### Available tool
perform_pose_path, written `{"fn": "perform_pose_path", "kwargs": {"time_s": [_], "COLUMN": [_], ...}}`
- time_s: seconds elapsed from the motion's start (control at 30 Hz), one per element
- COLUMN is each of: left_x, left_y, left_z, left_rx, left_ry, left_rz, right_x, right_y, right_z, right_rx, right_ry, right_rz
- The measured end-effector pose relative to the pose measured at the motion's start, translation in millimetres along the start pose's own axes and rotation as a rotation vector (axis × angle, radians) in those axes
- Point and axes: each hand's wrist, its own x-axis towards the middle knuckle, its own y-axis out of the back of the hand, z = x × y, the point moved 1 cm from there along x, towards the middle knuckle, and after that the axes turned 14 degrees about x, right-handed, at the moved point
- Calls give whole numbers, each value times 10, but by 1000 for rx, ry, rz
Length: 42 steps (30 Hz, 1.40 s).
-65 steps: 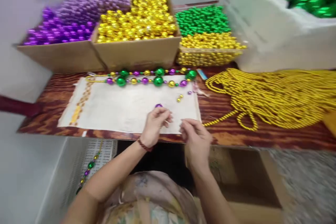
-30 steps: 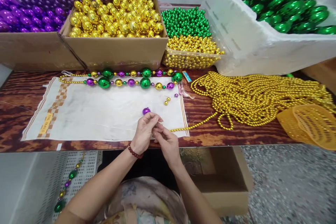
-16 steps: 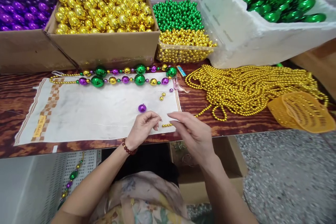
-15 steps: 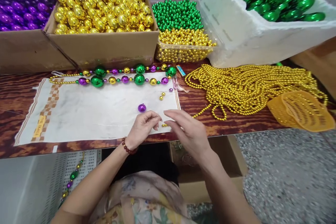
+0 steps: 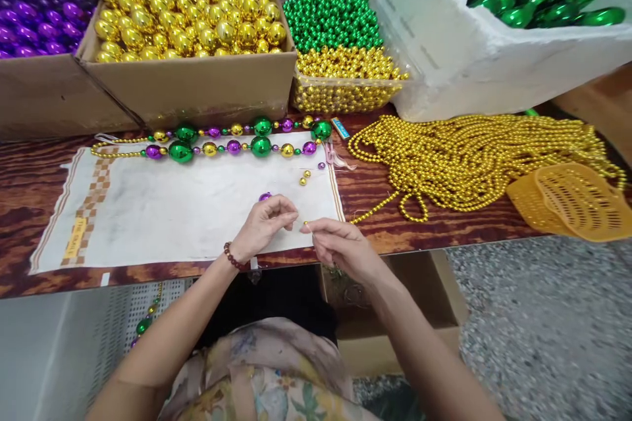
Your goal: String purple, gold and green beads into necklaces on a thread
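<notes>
Right fingers [image 5: 330,229] drew together | left fingers [image 5: 280,210] pinched, covering part of purple bead [image 5: 264,197] | holds unclear | gold beads [image 5: 303,181] beyond

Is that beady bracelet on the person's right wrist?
No, the bead bracelet is around the wrist of the left hand, and the right hand has none at its wrist.

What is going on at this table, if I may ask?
A person has both hands over a white cloth. The right hand is at the end of a gold bead strand; the left hand is pinched close by, anything in it too small to tell. A multicoloured bead necklace lies along the cloth's far edge.
</notes>
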Motion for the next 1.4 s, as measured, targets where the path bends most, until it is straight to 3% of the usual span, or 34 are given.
{"fn": "perform_pose_path", "kwargs": {"time_s": [0.07, 0.13, 0.27, 0.37, 0.5, 0.6, 0.73, 0.83, 0.93, 1.03, 1.13, 1.27, 1.4], "left_x": [-27, -68, -120, -103, -63, -55, -38, 3, 39, 44, 12, -70, -58], "left_y": [-71, -131, -180, -192, -204, -177, -105, -82, -97, -117, -145, -174, -198], "left_z": [-34, -75, -140, -158, -128, -64, 15, 0, -49, -61, -29, -37, -147], "left_rx": [-49, -68, -31, -22, 10, 148, 432, 366, 139, 33, 21, 99, 61], "left_ry": [-12, 7, 61, 92, 93, 63, 25, 104, 173, 178, 165, 136, 146], "left_rz": [73, 133, 199, 190, 228, 219, 199, 143, 122, 187, 203, 230, 342], "right_x": [95, 187, 263, 250, 237, 247, 295, 362, 417, 428, 422, 448, 465], "right_y": [-70, -123, -129, -95, -57, -47, -111, -145, -89, -12, -27, -190, -315], "right_z": [148, 260, 346, 336, 315, 283, 150, 50, 28, 69, 140, 268, 351], "right_rx": [239, 253, -234, -617, -963, -1237, -1589, -1694, -1608, -1277, -825, -308, -212], "right_ry": [119, 245, 438, 546, 672, 644, 381, 294, 487, 707, 669, 587, 614], "right_rz": [100, 165, 222, 177, 90, 75, 110, 107, 97, 80, 154, 377, 510]}}
